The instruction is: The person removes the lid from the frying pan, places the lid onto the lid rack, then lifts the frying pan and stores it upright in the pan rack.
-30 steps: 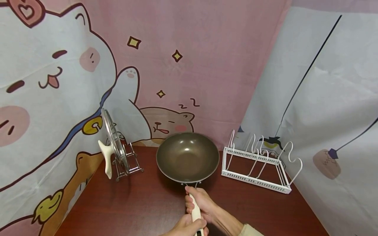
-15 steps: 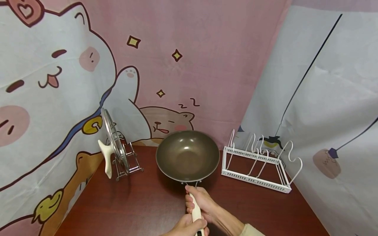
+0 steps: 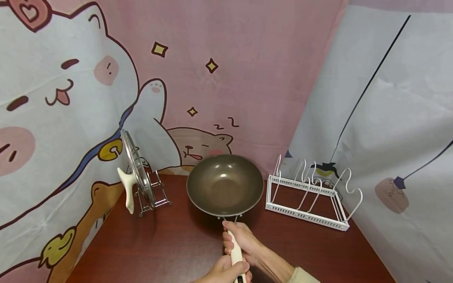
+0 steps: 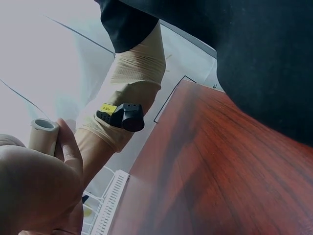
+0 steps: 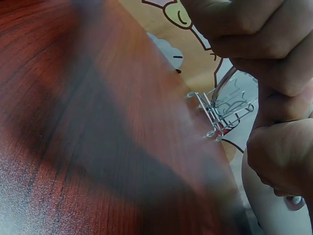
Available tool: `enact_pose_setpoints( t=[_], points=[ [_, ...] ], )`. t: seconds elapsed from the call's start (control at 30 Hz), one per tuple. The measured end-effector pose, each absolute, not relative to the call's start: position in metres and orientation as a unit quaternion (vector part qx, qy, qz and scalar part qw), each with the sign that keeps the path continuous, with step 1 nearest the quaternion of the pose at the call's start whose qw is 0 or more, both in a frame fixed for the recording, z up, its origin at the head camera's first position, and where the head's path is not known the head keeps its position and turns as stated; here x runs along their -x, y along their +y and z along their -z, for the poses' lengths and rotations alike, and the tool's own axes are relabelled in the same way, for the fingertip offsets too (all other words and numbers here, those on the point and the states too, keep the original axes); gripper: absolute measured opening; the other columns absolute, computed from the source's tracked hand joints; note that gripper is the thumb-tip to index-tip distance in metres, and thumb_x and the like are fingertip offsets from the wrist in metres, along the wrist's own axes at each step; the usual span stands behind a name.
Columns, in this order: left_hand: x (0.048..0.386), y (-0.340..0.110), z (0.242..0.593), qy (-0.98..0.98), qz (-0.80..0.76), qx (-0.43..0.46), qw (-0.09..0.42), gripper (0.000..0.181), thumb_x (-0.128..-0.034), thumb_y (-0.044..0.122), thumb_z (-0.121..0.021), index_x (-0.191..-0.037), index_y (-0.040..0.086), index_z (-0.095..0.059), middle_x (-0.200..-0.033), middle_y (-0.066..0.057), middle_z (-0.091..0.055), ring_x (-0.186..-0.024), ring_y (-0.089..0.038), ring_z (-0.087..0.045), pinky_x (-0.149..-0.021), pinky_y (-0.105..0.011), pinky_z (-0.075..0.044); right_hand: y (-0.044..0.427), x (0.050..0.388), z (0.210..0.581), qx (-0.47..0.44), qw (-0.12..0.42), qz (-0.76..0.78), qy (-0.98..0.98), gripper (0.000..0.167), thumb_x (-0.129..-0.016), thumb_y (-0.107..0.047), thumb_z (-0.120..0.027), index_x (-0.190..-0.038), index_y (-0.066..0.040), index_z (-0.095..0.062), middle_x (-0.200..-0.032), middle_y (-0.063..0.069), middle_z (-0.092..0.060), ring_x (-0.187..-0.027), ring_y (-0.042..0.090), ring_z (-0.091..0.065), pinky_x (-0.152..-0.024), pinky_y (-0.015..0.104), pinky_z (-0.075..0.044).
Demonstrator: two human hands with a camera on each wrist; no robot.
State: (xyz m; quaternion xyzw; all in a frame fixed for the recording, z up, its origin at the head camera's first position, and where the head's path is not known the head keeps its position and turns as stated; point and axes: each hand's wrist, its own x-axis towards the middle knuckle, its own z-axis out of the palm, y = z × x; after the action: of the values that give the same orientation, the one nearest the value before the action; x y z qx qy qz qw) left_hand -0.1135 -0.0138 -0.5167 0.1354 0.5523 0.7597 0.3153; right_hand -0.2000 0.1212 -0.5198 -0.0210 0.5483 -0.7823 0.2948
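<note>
A dark brown wok [image 3: 225,184] with a cream handle [image 3: 236,253] is at the middle of the head view, its inside facing me and holding nothing. My right hand [image 3: 244,239] grips the handle close to the pan. Just behind it, my left hand [image 3: 226,271] holds the rear part, thumb laid over the top. In the left wrist view the handle's hollow end [image 4: 43,134] pokes out beside my fingers. The right wrist view has my curled fingers [image 5: 274,49] at upper right. A dark shadow lies on the table under the wok, which appears held above it.
On the left, a glass lid [image 3: 139,173] with a cream knob [image 3: 129,190] leans upright in a small wire stand [image 3: 159,192]. A white rack [image 3: 308,216] with curved dividers stands on the right. Cartoon-print cloths [image 3: 247,78] enclose the reddish-brown table [image 3: 159,247].
The wok has risen slightly in the head view, with both hands keeping their grip on its handle. The lid, stand and rack have stayed in place.
</note>
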Motion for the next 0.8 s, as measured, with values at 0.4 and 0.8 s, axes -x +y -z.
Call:
enact_pose_setpoints(
  t=[0.4, 0.8],
  points=[
    [0.1140, -0.0142, 0.5138, 0.542, -0.765, -0.148, 0.316, 0.016, -0.1112, 0.017, -0.059, -0.096, 0.014, -0.062, -0.084, 0.012, -0.068, -0.067, 0.005, -0.061, -0.059, -0.010, -0.051, 0.1228, 0.1987, 0.5159, 0.022, 0.288, 0.780, 0.555, 0.031, -0.115, -0.031, -0.059, -0.088, -0.018, -0.048, -0.066, -0.012, -0.045, -0.051, 0.001, -0.043, -0.050, 0.018, -0.045],
    [0.1154, -0.0133, 0.5149, 0.532, -0.765, -0.162, 0.325, 0.019, -0.1126, 0.019, -0.058, -0.094, 0.015, -0.061, -0.084, 0.014, -0.069, -0.066, 0.006, -0.062, -0.059, -0.009, -0.051, 0.1251, 0.1972, 0.5102, 0.028, 0.273, 0.767, 0.580, 0.035, -0.115, -0.032, -0.058, -0.085, -0.017, -0.048, -0.066, -0.010, -0.046, -0.050, 0.004, -0.046, -0.050, 0.021, -0.047]
  ],
)
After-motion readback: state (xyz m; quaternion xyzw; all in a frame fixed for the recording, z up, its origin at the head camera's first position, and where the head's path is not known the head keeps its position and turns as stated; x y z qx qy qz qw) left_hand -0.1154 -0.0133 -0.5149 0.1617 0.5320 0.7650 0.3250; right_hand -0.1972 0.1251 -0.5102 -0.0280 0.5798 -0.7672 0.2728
